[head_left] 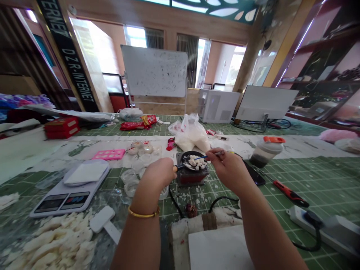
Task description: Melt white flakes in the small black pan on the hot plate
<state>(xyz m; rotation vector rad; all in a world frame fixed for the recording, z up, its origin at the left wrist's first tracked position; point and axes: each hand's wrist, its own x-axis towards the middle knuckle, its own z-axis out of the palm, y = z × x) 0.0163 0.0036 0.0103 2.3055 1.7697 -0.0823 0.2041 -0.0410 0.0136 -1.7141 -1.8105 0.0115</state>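
Observation:
A small black pan (194,156) with white wax-like chunks (197,162) sits on a small red-based heater (192,176) in the middle of the table. My left hand (159,172) is closed around the pan's handle at its left side. My right hand (225,165) pinches a thin blue-handled tool (206,156) whose tip rests among the chunks in the pan. A black cord runs from the heater toward me.
A digital scale (70,187) stands at left with white flakes (53,240) in front of it. Small clear cups (131,180), a pink mould (109,154), a plastic bag (191,133), a lidded jar (266,150), a red-handled cutter (289,193) and a power strip (323,225) surround the heater.

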